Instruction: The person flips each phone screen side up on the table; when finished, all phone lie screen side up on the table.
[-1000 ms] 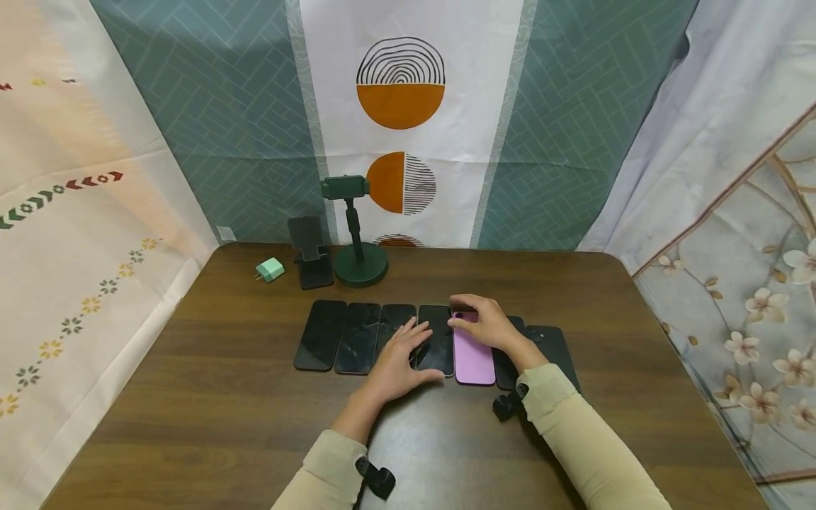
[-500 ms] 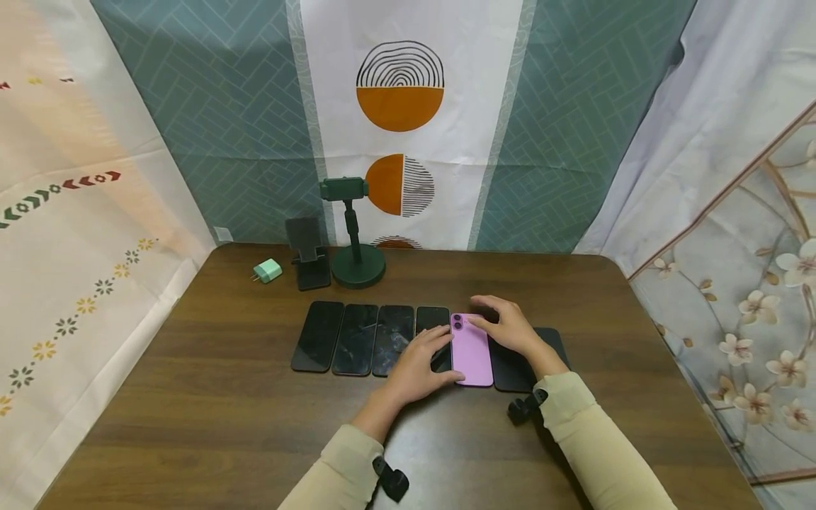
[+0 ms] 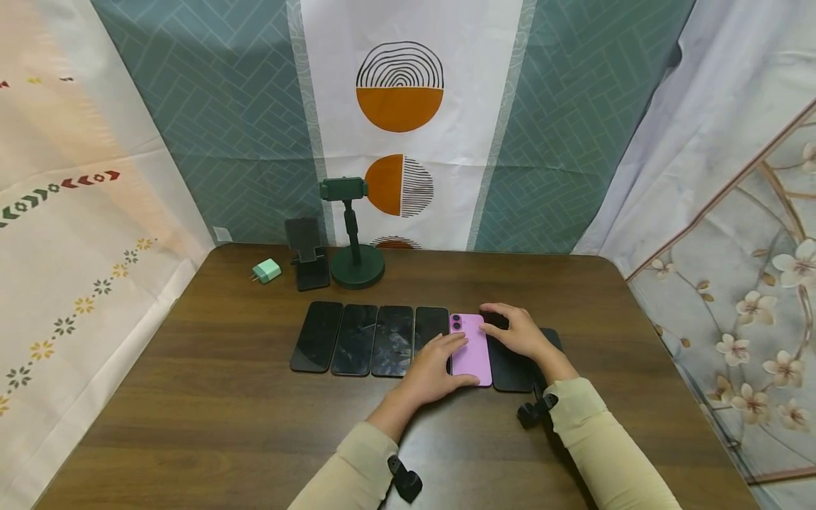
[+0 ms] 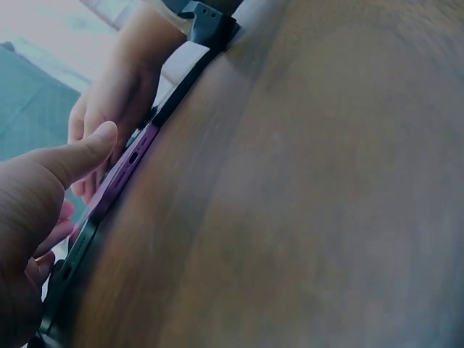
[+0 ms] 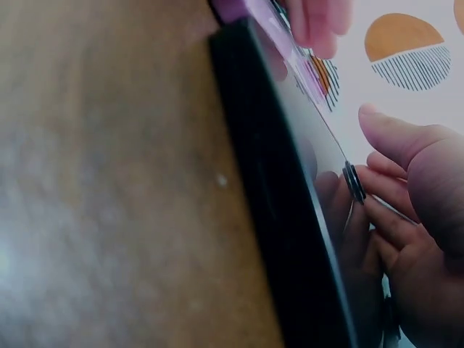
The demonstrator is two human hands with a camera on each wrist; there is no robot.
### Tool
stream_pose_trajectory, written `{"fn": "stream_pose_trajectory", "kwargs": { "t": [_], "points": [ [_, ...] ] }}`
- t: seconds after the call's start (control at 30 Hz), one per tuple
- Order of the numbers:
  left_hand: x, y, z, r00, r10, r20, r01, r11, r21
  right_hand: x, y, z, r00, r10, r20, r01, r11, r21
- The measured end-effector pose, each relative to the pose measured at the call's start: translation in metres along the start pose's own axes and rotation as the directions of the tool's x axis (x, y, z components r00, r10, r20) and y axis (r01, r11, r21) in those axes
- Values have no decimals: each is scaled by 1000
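A purple-pink phone (image 3: pixel 478 358) lies back up in a side-by-side row of phones. My left hand (image 3: pixel 433 368) is over its left part, fingers spread near its upper left edge and thumb by its lower end. In the left wrist view the thumb (image 4: pixel 101 139) extends above the pink phone's edge. To the right, my right hand (image 3: pixel 523 336) is over the upper part of a black phone (image 3: pixel 512 372), partly hiding it. In the right wrist view the fingers of my right hand (image 5: pixel 428 210) are by that phone's camera bump (image 5: pixel 354 181). Neither hand grips anything.
Several black phones (image 3: pixel 316 336) lie screen up left of the pink one. Another dark phone (image 3: pixel 552 337) shows behind my right wrist. Farther back are a green round-based stand (image 3: pixel 357 268), a black phone holder (image 3: pixel 309 258) and a mint charger plug (image 3: pixel 266 270).
Both hands have moved right along the row. My left hand has gone from the black phones to the pink one, my right hand from the pink phone to the black one beside it.
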State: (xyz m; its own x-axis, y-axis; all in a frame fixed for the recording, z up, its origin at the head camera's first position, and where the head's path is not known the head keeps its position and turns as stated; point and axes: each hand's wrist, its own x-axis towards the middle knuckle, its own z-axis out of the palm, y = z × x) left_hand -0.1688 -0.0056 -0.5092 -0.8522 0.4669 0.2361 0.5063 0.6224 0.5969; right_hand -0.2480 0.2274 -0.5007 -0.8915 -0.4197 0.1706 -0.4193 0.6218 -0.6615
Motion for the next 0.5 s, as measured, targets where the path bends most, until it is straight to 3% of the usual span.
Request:
{"fn": "stream_pose_trajectory", "kwargs": {
  "t": [0.37,0.5],
  "points": [
    [7,5,11,1000,15,22,-16,999,44,-1,5,1,996,-58,66,59,998,-6],
    [8,5,13,998,47,31,-49,996,74,-3,4,0,995,-66,76,66,998,-4]
  ]
}}
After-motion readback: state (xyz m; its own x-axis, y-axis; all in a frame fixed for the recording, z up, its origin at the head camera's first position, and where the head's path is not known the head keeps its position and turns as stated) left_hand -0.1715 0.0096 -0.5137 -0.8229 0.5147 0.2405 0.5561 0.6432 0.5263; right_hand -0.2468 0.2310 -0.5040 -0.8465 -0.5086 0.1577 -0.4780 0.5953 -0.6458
